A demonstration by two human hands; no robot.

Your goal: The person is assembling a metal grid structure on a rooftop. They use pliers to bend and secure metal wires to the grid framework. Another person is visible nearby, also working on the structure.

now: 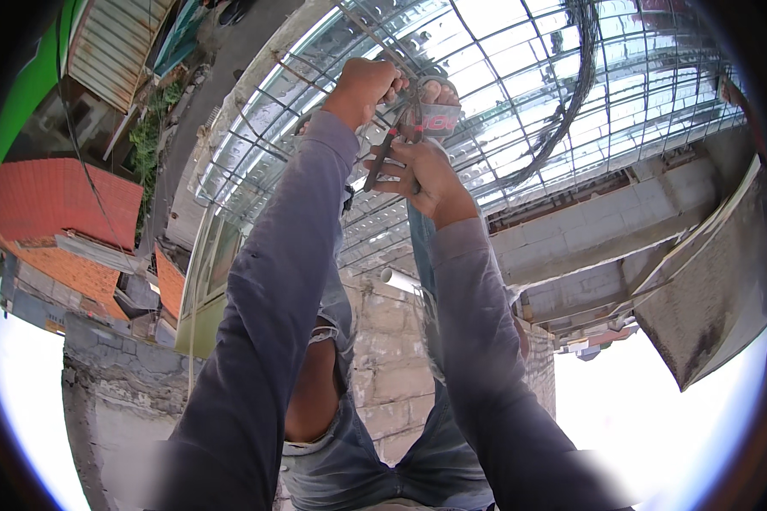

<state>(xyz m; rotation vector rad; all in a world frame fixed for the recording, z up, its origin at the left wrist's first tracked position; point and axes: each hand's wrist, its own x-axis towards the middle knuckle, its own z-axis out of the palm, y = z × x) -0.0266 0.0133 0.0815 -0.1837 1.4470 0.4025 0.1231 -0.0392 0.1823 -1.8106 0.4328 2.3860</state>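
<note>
While your left hand [362, 85] grips the rebar grid [520, 94], keep your right hand [422, 175] clamped on the pliers [392, 145], twisting squarely.

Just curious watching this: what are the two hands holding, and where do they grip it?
The right hand grips pliers by the handles; the left hand pinches a rebar grid bar beside them.

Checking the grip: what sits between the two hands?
In the head view, a pair of pliers spans from the left hand to the right hand, over the rebar grid.
</note>
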